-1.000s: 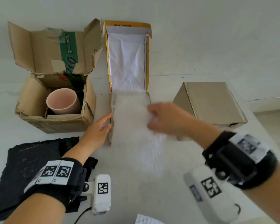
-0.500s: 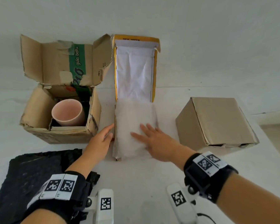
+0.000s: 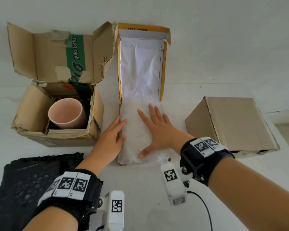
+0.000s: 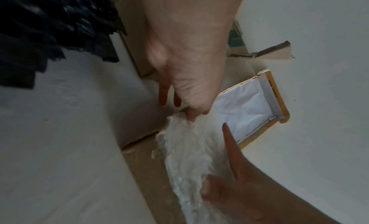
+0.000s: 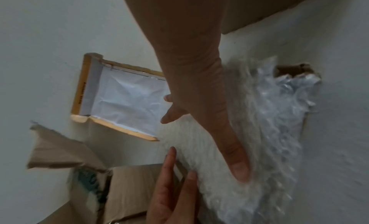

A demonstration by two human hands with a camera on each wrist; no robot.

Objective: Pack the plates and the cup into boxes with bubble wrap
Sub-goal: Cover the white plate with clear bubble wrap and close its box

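A flat box with its yellow-edged lid (image 3: 140, 67) standing open sits in the middle of the table. Clear bubble wrap (image 3: 133, 145) fills its base and hides whatever lies beneath. My right hand (image 3: 155, 129) lies palm down on the wrap with fingers spread and straight, and shows the same in the right wrist view (image 5: 199, 85). My left hand (image 3: 113, 132) rests with straight fingers along the box's left wall, thumb on the wrap's edge. A pink cup (image 3: 65, 112) stands tilted in the open cardboard box (image 3: 57, 139) at the left. No plate is visible.
A closed brown cardboard box (image 3: 232, 124) stands to the right of the flat box. A black bubble-wrap sheet (image 3: 23, 184) lies at the near left. A wall runs close behind the boxes. A black cable (image 3: 205, 212) trails over the table's near edge.
My right hand was holding the bubble wrap up over the flat box; it has laid the wrap down and now presses flat on it. The left hand stays at the box's left side.
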